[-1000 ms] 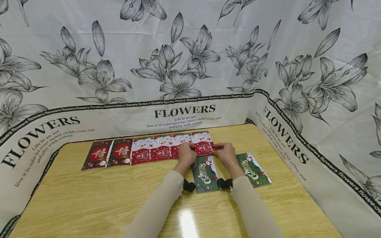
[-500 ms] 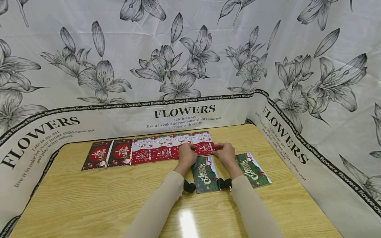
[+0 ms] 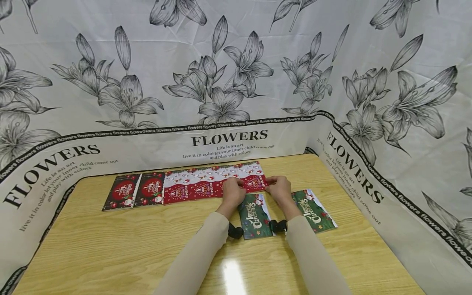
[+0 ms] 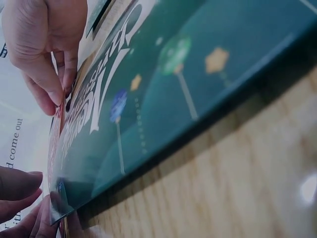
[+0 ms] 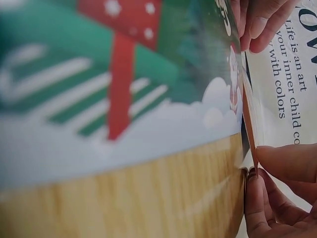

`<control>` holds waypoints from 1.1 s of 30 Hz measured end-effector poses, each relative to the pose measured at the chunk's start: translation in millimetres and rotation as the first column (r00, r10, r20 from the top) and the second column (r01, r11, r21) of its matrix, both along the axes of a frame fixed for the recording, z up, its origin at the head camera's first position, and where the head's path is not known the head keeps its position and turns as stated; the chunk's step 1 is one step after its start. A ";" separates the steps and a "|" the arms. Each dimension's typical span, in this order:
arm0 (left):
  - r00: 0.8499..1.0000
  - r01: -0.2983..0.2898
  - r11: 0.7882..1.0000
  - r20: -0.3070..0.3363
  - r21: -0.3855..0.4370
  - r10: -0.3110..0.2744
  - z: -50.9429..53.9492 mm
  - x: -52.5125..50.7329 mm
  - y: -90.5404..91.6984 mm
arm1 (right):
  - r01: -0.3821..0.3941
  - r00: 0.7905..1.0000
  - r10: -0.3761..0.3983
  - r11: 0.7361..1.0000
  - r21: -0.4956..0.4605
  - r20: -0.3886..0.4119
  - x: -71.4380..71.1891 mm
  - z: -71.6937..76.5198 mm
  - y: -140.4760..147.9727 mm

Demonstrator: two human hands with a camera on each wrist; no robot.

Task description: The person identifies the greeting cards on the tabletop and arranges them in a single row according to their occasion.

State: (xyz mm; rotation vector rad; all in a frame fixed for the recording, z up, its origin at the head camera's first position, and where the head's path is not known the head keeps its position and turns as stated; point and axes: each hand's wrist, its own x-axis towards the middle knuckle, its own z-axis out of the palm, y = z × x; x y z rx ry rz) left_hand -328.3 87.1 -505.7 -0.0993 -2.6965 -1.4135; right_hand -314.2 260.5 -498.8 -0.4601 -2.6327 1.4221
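A red-and-white Christmas card forms the right end of the row along the table's back. My left hand holds it near the lower left corner, its fingers curled and partly hiding the neighbouring card. At the lower right edge, my right hand pinches the card between thumb and fingers; its thumb shows in the right wrist view. A green Merry Christmas card lies below, between my forearms. Another green card is right of my right hand, partly covered by the wrist.
More red-and-white cards continue the row leftward, ending with two black-and-red cards. Bare wooden table spreads in front. White flower-printed fabric borders the table at the back and both sides.
Both hands stay nearly in place. The right-end red-and-white card has shifted very slightly and its top edge lines up more closely with its neighbour. The other cards have not moved.
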 end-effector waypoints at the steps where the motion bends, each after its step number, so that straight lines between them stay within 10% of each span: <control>1: 1.000 0.001 1.000 -0.001 0.003 -0.001 0.2 0.3 0.0 | -0.001 1.000 0.001 1.000 0.002 0.000 -0.2 -0.1 0.0; 33: 0.997 0.026 0.999 0.065 0.034 -0.028 8.0 4.2 1.1 | -0.055 0.998 0.055 0.999 0.000 0.006 4.9 1.9 4.1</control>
